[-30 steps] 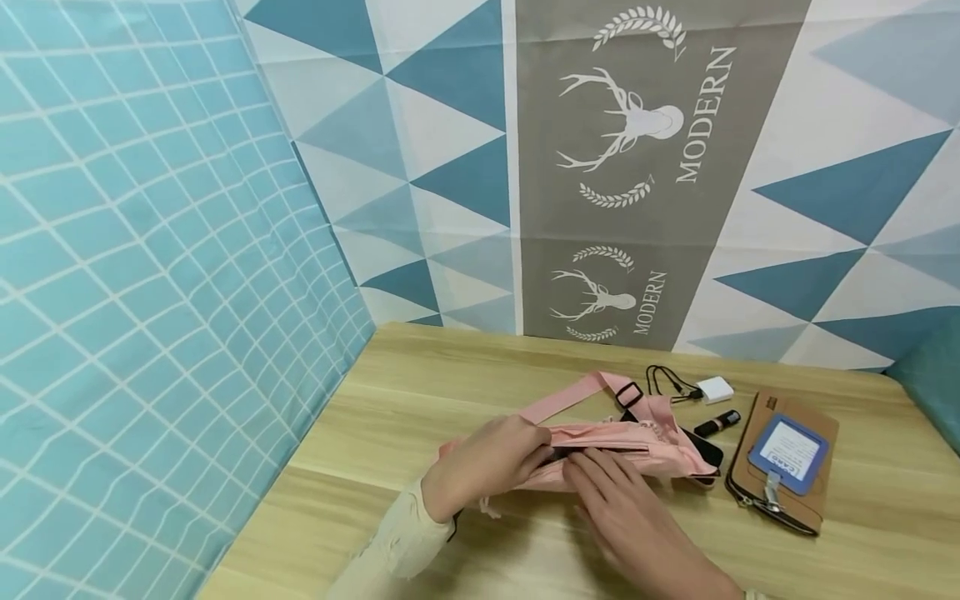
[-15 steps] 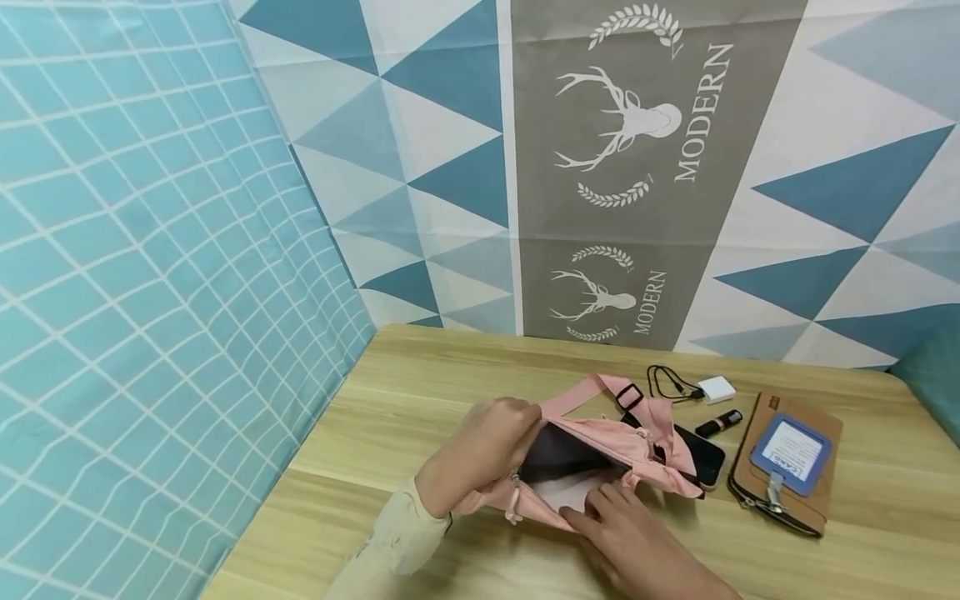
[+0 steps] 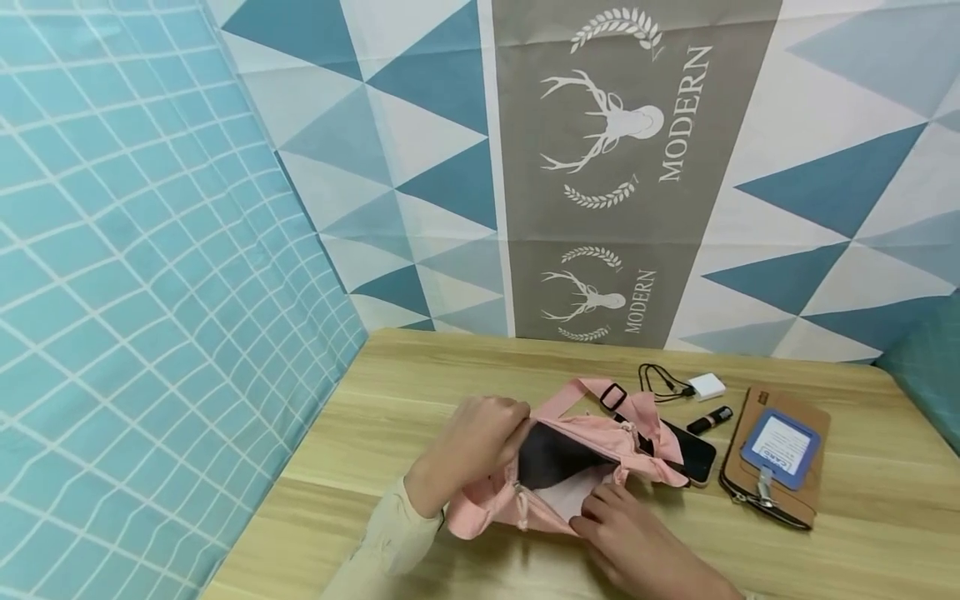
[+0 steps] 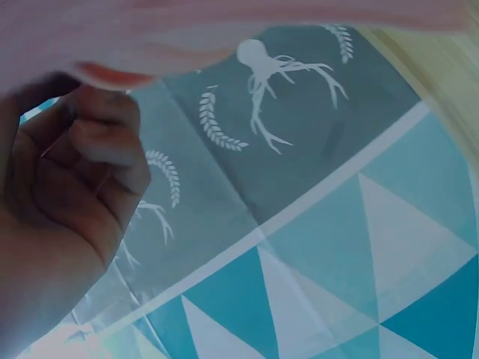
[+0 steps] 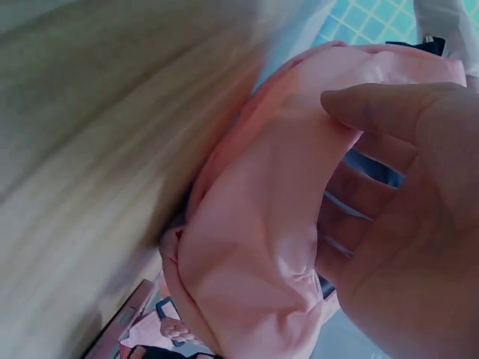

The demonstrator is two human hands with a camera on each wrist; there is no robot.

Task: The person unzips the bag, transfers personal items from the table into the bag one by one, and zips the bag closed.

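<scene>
A pink waist bag lies on the wooden table, its zipped mouth spread wide so that the dark grey lining shows. My left hand grips the far left edge of the opening with curled fingers. At the near edge, my right hand pinches the rim; in the right wrist view the thumb of the right hand lies on the outside of the pink cloth, with the fingers inside. A zipper pull with a pale cord hangs at the bag's left end.
Right of the bag, a black phone lies partly under it. Beyond are a dark lipstick-like tube, a white charger block and a black cable. A brown zip pouch bears a blue card holder.
The bag's mouth has gone from a narrow slit to wide apart, the left hand lifting the far edge and the right hand drawing the near rim toward me. The view has shifted slightly.
</scene>
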